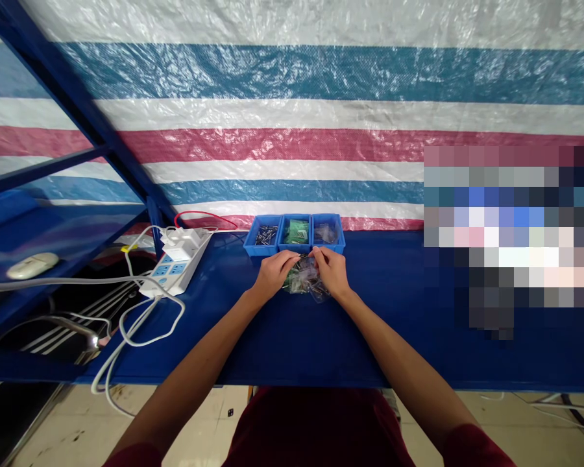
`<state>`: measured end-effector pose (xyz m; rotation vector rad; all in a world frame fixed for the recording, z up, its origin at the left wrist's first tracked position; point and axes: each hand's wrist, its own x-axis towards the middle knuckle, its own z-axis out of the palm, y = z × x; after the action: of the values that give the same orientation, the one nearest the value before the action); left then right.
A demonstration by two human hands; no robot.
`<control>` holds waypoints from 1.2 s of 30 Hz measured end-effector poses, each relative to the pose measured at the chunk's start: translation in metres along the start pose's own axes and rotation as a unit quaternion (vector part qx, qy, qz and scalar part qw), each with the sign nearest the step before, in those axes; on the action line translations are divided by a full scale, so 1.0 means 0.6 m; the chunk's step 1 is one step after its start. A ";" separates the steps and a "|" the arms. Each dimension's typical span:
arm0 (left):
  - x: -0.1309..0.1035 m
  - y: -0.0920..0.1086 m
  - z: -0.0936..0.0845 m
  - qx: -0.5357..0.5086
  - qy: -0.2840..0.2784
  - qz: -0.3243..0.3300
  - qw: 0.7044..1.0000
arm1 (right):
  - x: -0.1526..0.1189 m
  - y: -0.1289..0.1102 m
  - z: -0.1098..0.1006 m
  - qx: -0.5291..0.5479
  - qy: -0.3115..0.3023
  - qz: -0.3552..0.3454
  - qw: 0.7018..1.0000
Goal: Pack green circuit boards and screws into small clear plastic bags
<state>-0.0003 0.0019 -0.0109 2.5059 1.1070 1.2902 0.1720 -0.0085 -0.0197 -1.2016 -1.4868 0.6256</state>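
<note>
My left hand (pixel 274 274) and my right hand (pixel 333 271) face each other over the table, just in front of three small blue bins. Thumb and fingers of each hand are pinched together; whatever is between the fingertips is too small to make out. Below and between the hands lies a loose pile of small clear and green plastic bags (pixel 302 279), with dark slim pieces among them. The left bin (pixel 259 250) contains metal screws (pixel 266 235). Green packets (pixel 296 231) fill the middle bin (pixel 289 248), and clear plastic bags (pixel 325 233) lie in the right bin (pixel 339 248).
On the left, a white power strip (pixel 185 266) with plugged-in adapters and looping white cables (pixel 175 324) occupies the blue table (pixel 282 350). A blue metal frame (pixel 102 139) rises there, with a white mouse (pixel 32 266) on its shelf. Striped sheeting hangs behind; the right side is pixelated.
</note>
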 end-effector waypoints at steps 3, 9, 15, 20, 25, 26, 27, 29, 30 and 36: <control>0.002 0.001 -0.003 -0.039 0.009 -0.007 0.999 | 0.000 -0.002 -0.001 -0.004 0.000 -0.003 1.000; 0.003 0.000 -0.004 -0.095 0.008 -0.060 0.994 | 0.000 -0.005 -0.002 -0.007 -0.014 -0.034 0.999; 0.004 0.004 -0.005 -0.108 -0.025 -0.114 0.987 | -0.001 -0.002 0.004 0.027 -0.057 -0.057 0.996; 0.004 0.007 -0.006 -0.135 -0.035 -0.127 0.982 | -0.003 -0.004 0.007 0.034 -0.090 -0.061 0.993; 0.002 0.006 -0.005 -0.160 -0.052 -0.137 0.976 | -0.004 -0.005 0.005 0.041 -0.099 -0.057 0.993; 0.002 0.006 -0.004 -0.164 -0.052 -0.139 0.975 | -0.004 -0.005 0.005 0.044 -0.101 -0.057 0.992; 0.001 0.005 -0.004 -0.167 -0.053 -0.140 0.974 | -0.004 -0.005 0.004 0.047 -0.104 -0.058 0.992; 0.001 0.004 -0.004 -0.176 -0.054 -0.141 0.973 | -0.005 -0.006 0.003 0.052 -0.109 -0.059 0.991; 0.001 0.004 -0.004 -0.181 -0.056 -0.141 0.972 | -0.006 -0.007 0.003 0.051 -0.110 -0.059 0.991; 0.005 0.007 -0.008 -0.223 -0.045 -0.157 0.961 | -0.006 -0.011 0.000 0.037 -0.108 -0.055 0.992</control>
<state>-0.0005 0.0001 -0.0041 1.9514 1.0066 1.1650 0.1691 -0.0144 -0.0153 -1.0128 -1.6840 0.7483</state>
